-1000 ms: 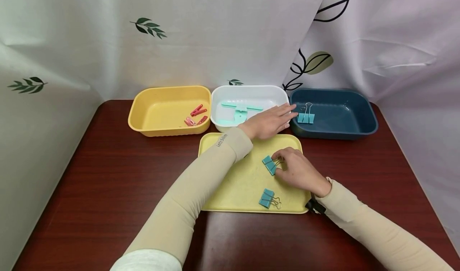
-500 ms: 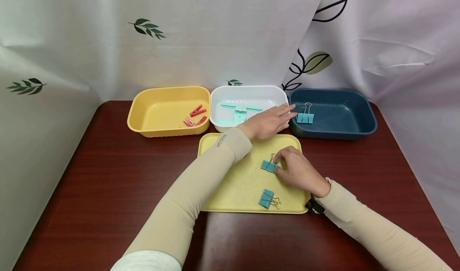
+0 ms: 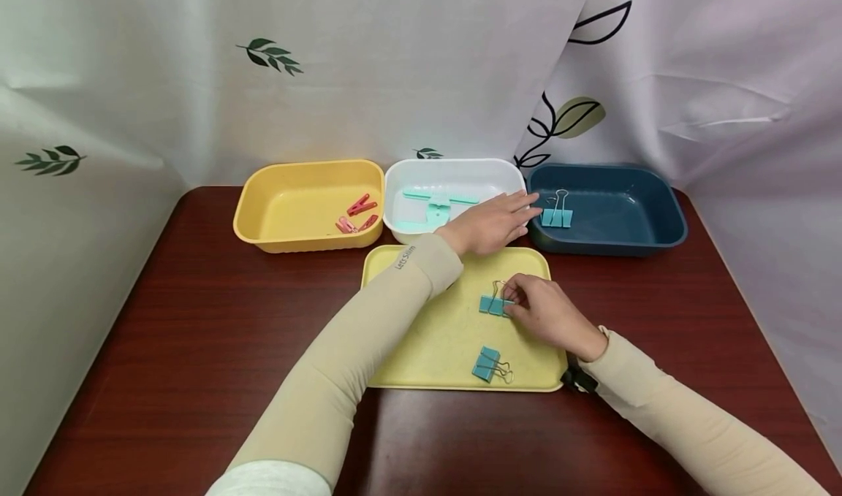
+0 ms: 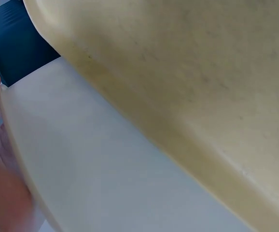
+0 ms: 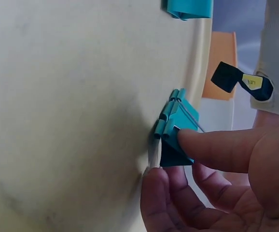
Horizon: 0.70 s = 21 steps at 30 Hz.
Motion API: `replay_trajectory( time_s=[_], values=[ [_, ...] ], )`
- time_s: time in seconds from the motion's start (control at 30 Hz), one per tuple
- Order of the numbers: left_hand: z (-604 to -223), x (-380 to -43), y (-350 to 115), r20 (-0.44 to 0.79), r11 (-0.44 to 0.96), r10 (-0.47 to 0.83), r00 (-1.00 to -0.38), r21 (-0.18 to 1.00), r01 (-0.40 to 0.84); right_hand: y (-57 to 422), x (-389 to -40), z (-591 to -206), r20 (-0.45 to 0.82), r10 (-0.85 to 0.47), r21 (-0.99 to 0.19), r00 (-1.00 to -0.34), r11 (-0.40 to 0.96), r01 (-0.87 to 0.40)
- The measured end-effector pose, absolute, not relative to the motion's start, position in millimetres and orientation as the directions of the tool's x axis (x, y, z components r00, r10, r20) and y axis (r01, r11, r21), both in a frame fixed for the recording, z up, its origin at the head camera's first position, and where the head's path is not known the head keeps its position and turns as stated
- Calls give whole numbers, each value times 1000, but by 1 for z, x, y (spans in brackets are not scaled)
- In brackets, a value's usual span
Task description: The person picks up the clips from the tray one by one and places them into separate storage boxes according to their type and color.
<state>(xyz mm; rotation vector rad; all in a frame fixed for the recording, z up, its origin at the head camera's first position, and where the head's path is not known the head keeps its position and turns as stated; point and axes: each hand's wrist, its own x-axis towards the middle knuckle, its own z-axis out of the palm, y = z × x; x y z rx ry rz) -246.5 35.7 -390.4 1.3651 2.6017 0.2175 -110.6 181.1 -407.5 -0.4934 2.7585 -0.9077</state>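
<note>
My right hand (image 3: 546, 310) pinches a teal binder clip (image 3: 492, 305) between thumb and fingers over the yellow tray (image 3: 427, 350). The right wrist view shows the thumb pressed on the side of this binder clip (image 5: 180, 121), fingertips beneath it. A second teal binder clip (image 3: 486, 364), wire handles to the right, lies nearer the tray's front edge. My left hand (image 3: 490, 222) rests across the front right rim of the white bin (image 3: 454, 166), fingers straight, their tips reaching the blue bin (image 3: 612, 247). In the left wrist view only part of that hand (image 4: 4, 193) shows.
A teal binder clip (image 3: 557, 218) sits in the blue bin. Mint plastic clips (image 3: 438, 213) lie in the white bin. The yellow bin (image 3: 309, 245) at left holds several red and pink clothespins (image 3: 361, 205). Behind the bins hangs a white curtain (image 3: 395, 58); my left arm crosses the tray.
The pinched binder clip has turned in my right hand, so its wire handles now point toward the bins instead of rightward. My left hand stays in place.
</note>
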Motion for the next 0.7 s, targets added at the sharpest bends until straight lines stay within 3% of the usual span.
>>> replay_trajectory(
  time_s=[0.7],
  values=[
    [-388,-245,47,-10,616,777,-629,220,757,210,-114,-400,-199,-299,-731,-933,680,-62]
  ],
)
